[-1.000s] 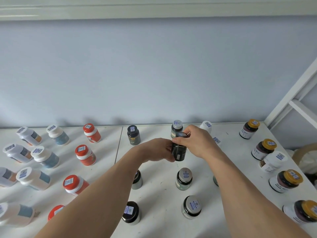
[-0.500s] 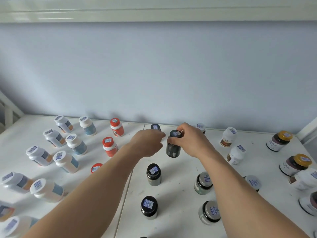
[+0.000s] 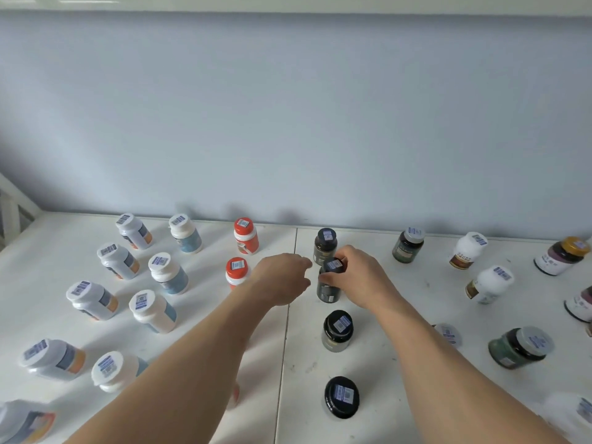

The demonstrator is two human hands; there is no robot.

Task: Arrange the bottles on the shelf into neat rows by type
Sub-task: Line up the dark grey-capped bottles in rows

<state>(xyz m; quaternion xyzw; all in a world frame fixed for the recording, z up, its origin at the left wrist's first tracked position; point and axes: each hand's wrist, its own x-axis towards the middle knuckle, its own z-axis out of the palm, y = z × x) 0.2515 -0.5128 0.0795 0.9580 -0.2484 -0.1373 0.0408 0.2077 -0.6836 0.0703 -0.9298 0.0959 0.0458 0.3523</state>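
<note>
Right hand (image 3: 362, 277) wrapped around black-capped bottle (image 3: 330, 281), seemingly resting on white shelf (image 3: 378, 363); left hand (image 3: 282, 278) just beside it, fingers loosely curled, holding nothing.

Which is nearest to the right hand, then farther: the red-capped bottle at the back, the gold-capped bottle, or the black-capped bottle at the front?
From the right hand:
1. Red-capped bottle, back left.
2. Black-capped bottle, front, below the hand.
3. Gold-capped bottle, far right.

— Wearing anything on the arms?
— Nothing. Bare from the frame's lower edge up to the left grip (image 3: 282, 278) and the right grip (image 3: 363, 278).
— Rings, watch, gloves?
— None visible. No sleeves or cuffs either. Nails short and unpainted, as far as can be told.
</note>
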